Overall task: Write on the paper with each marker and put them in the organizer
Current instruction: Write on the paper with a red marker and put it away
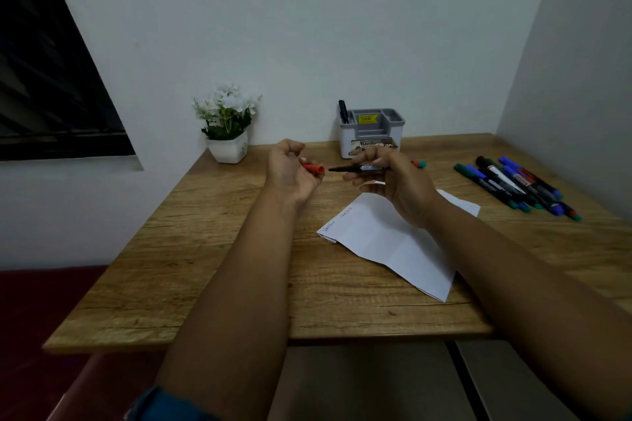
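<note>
Holding uncapped marker [355, 168], red cap [313, 168] apart.

Bare table [191, 249] lies left of the paper [386, 236]; markers [513, 184] crowd its right.

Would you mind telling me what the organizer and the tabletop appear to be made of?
The organizer looks like moulded plastic: a white outer wall, a smooth grey divided insert and a yellow sticker. The tabletop shows matte brown wood grain with knots; whether it is solid wood or a printed laminate cannot be told from this view.
</note>
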